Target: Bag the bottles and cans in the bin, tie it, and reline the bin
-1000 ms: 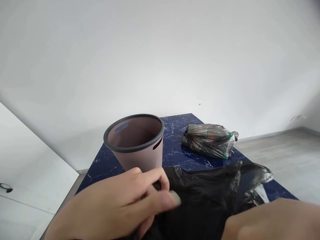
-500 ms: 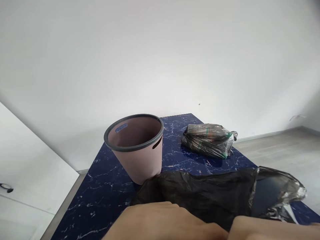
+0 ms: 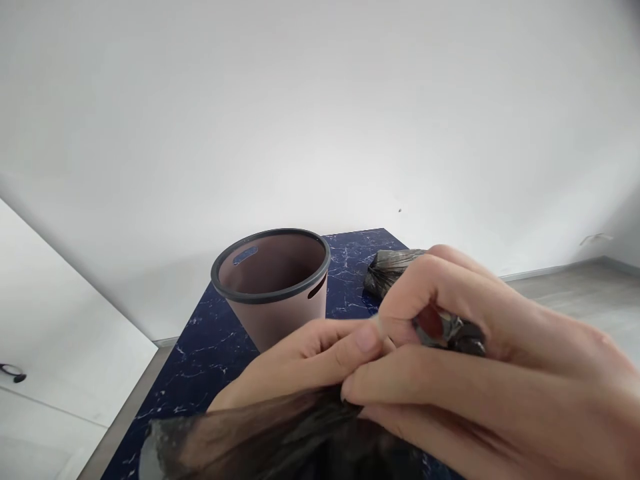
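Observation:
A thin black plastic bag hangs from both my hands close to the camera, its lower part cut off by the frame edge. My left hand pinches the bag's edge between thumb and fingers. Pressed against it, my right hand is closed on a bunched part of the same bag, which pokes out among the fingers. Behind my left hand stands a pinkish bin with a dark grey rim and slot handles, upright; its lower part is hidden.
The bin stands on a dark blue marbled table. A wrapped roll of black bags lies behind my right hand, partly covered by it. A white wall rises behind. At left is a white cabinet with a dark handle.
Both hands have risen from the bottom edge and come together, lifting the black bag off the table toward the camera. The bin has not moved.

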A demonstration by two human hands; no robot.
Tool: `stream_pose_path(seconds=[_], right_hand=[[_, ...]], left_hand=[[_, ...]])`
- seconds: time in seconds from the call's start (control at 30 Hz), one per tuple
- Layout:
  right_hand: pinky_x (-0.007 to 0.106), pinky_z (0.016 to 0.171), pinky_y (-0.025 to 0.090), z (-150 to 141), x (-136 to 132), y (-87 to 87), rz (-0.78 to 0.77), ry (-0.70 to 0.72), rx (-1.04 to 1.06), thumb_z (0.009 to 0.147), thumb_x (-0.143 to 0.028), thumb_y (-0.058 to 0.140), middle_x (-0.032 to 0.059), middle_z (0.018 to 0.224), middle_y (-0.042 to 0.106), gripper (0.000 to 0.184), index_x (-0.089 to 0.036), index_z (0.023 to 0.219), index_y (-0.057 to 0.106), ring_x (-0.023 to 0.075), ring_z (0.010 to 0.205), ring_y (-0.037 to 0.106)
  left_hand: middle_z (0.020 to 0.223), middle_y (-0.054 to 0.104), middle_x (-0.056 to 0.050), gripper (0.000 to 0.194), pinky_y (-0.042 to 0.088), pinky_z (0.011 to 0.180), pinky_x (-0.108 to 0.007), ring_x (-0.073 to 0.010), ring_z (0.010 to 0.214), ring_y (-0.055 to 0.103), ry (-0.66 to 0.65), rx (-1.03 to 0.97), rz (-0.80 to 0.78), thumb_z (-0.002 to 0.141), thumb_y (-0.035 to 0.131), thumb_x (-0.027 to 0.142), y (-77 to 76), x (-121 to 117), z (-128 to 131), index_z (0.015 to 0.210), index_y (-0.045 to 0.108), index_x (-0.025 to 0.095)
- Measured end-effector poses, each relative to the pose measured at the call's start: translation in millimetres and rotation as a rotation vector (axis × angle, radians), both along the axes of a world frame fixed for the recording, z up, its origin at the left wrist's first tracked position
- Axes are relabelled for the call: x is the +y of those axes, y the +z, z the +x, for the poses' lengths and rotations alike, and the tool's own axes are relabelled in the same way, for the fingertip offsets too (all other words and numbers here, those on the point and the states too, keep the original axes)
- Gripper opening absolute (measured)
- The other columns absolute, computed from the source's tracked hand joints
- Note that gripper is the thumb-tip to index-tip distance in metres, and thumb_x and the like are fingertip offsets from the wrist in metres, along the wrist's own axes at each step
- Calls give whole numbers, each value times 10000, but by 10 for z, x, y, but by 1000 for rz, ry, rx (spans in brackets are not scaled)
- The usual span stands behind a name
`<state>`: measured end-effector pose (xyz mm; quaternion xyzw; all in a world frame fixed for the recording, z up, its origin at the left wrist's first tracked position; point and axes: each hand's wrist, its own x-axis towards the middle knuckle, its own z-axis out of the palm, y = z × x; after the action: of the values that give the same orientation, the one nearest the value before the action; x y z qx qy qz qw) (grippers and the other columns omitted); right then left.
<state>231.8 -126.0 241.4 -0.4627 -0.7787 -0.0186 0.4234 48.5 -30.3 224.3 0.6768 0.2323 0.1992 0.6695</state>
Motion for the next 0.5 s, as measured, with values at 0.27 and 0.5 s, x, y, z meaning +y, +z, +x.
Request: stream_pose_path(seconds=[0.27, 0.5], right_hand=[[260, 670, 522, -24, 127, -64, 225, 69, -17, 1048, -238, 672, 20, 880, 615, 260, -240, 789, 685, 129, 717, 569], [325, 664, 471, -7, 104, -114, 89, 151, -125, 1065, -203, 607, 35, 862, 633, 249, -231, 821, 650, 167, 741, 543]], left_hand=[[780, 490, 16, 474, 419, 626, -246, -122, 684, 468, 200, -145, -57, 939, 762, 588, 59, 102, -31, 792, 532, 201], [746, 323, 48, 506, 348, 536, -228, -112, 600, 295, 402, -120, 106, 998, 656, 638, 118, 190, -163, 801, 440, 226]])
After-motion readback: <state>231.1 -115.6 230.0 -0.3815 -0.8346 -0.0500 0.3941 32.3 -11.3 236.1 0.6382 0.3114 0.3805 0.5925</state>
